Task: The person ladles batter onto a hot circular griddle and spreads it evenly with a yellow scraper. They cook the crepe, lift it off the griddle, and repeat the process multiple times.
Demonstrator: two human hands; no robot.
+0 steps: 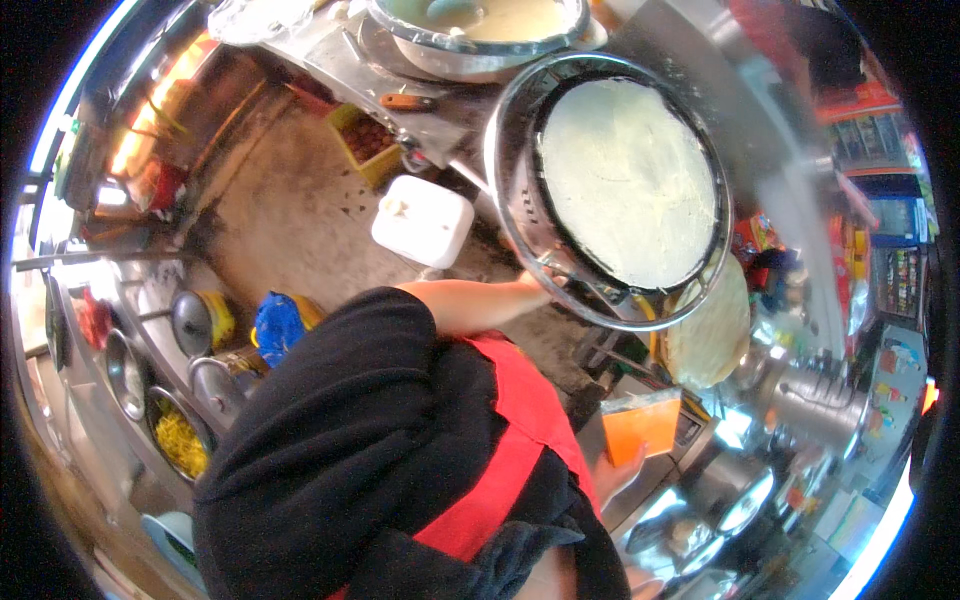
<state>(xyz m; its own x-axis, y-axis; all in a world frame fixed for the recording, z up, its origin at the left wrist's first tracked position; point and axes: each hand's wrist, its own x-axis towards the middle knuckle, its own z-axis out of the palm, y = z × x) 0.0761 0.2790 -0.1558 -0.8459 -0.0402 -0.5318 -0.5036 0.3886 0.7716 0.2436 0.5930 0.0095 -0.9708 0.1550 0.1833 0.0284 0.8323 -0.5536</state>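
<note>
A round black griddle carries a wide, thin layer of pale batter and sits inside a broad metal ring. At the ring's near edge is my left hand, its fingers partly hidden and blurred, so its grip is unclear. Lower right, my right hand holds a flat orange scraper with a greyish upper edge, apart from the griddle. Between them, a large thin round pancake lies just beyond the ring. A big bowl of batter stands behind the griddle.
An orange-handled tool lies on the metal counter. Below are a white lidded container and a yellow crate. Yellow shreds fill a pot at left; metal canisters stand at right.
</note>
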